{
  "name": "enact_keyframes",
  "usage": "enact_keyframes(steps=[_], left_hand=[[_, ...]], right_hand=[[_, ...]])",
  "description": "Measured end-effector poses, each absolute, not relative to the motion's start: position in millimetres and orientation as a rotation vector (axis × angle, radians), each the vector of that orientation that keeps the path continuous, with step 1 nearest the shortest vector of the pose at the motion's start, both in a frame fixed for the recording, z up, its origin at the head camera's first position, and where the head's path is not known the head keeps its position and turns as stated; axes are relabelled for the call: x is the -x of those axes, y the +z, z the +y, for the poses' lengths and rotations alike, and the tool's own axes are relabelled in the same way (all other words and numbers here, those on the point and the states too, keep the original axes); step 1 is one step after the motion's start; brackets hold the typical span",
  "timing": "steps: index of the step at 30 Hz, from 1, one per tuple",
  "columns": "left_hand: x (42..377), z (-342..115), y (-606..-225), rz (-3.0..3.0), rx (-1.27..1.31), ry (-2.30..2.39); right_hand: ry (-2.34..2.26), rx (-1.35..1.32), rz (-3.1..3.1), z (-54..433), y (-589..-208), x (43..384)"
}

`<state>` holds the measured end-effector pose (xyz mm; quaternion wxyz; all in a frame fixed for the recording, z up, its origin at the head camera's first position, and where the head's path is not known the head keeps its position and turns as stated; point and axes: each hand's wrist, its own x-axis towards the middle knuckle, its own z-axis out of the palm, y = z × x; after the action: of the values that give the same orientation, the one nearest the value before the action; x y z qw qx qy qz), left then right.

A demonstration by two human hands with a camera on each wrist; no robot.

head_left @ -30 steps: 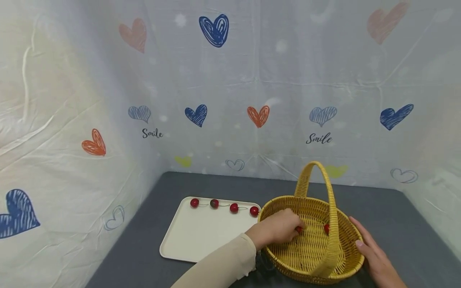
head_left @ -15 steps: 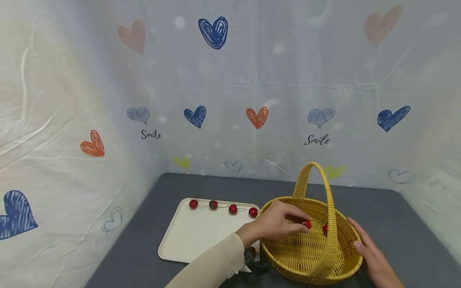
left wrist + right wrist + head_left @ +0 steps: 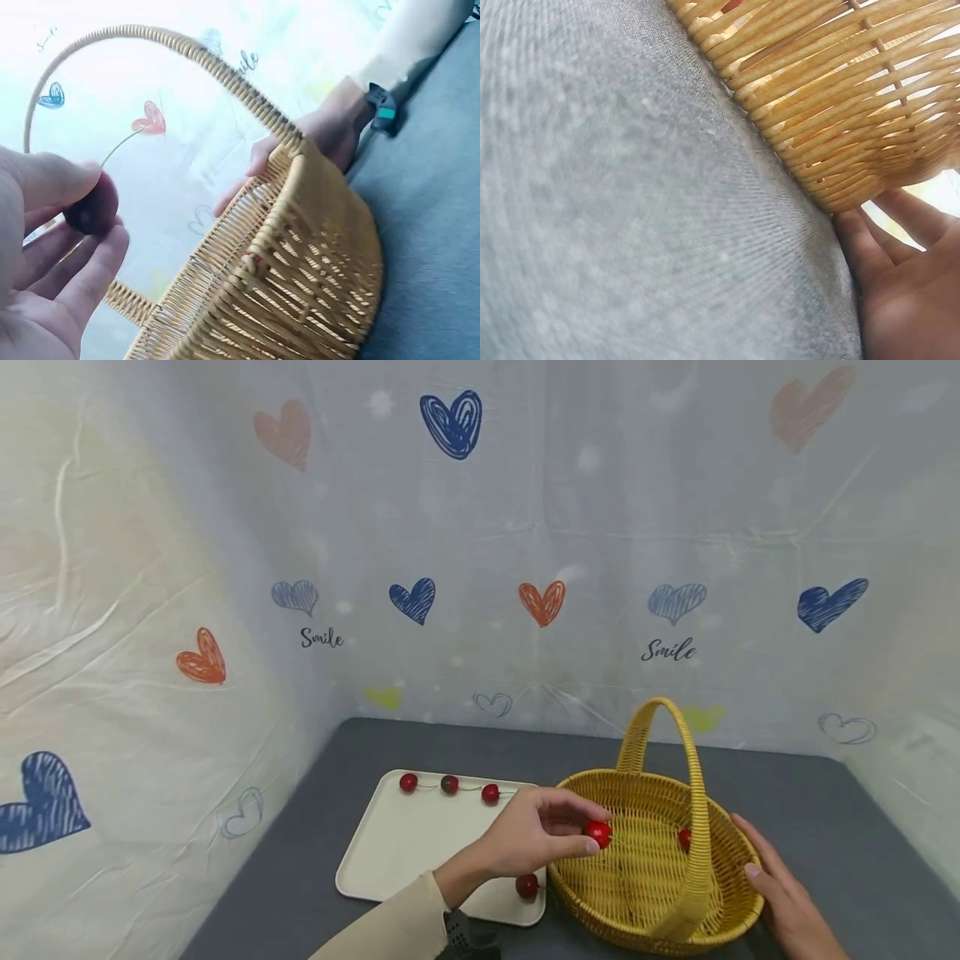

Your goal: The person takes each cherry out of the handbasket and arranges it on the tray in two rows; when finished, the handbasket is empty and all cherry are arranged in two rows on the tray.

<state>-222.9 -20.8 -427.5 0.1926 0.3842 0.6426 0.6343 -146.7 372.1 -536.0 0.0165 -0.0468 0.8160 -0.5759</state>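
While the head view shows the left hand [image 3: 528, 833] at lower centre with a red cherry [image 3: 597, 835] pinched between thumb and fingers, over the left part of the yellow basket [image 3: 630, 889], the left wrist view adds the cherry's thin stem [image 3: 120, 148], pointing to the upper right. The right hand [image 3: 787, 893], at the lower right of the head view, rests on the basket's outer side with fingers nearly straight and thumb apart; the right wrist view shows its fingertips touching the wicker close to the grey table [image 3: 630, 202]. Only the head view takes in the white tray [image 3: 405, 843] at lower centre-left, with three cherries [image 3: 450, 785] along its upper edge and another cherry [image 3: 527, 886] near its lower right corner. One more cherry [image 3: 685, 839] lies in the basket, partly behind the handle [image 3: 697, 852].
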Motion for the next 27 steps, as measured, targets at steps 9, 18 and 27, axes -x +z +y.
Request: enact_keyframes(steps=[9, 18, 27], left_hand=[[206, -71, -436, 1.856, -0.978, 1.889], [199, -126, -451, 2.048, -0.735, 1.868], [200, -153, -475, 2.155, -0.616, 1.826]], right_hand=[[-1.744, 0.151, 2.576, 374, -536, 147], [-1.753, 0.131, 2.562, 373, -535, 147], [-1.837, 0.155, 2.433, 377, -541, 150]])
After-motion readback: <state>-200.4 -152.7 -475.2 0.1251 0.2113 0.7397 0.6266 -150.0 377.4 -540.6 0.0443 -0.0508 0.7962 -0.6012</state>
